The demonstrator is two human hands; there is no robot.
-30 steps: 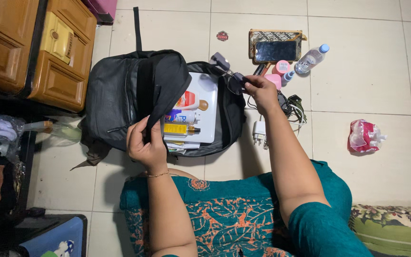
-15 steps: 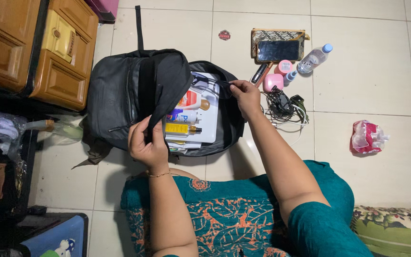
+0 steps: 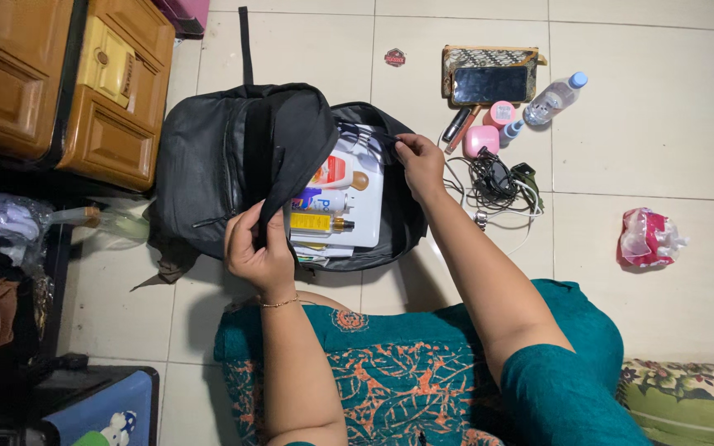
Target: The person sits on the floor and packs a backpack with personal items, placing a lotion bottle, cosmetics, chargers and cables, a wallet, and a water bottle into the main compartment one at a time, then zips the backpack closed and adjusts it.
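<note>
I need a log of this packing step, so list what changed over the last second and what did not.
The right hand came back from the clutter on the floor to the open backpack, carrying a pair of glasses that it now lowers inside, above the bottles. The left hand has kept its grip on the flap. The phone, water bottle and cables have not moved.

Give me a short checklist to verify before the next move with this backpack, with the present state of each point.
1. Backpack held open: ok, left hand lifts the flap.
2. Right hand at the opening's rim: ok.
3. What the right hand's grip holds: cannot tell.
4. Bottles lie flat inside: ok.
5. Cables packed: not ok, on the floor.
6. Phone packed: not ok, outside on the pouch.
</note>
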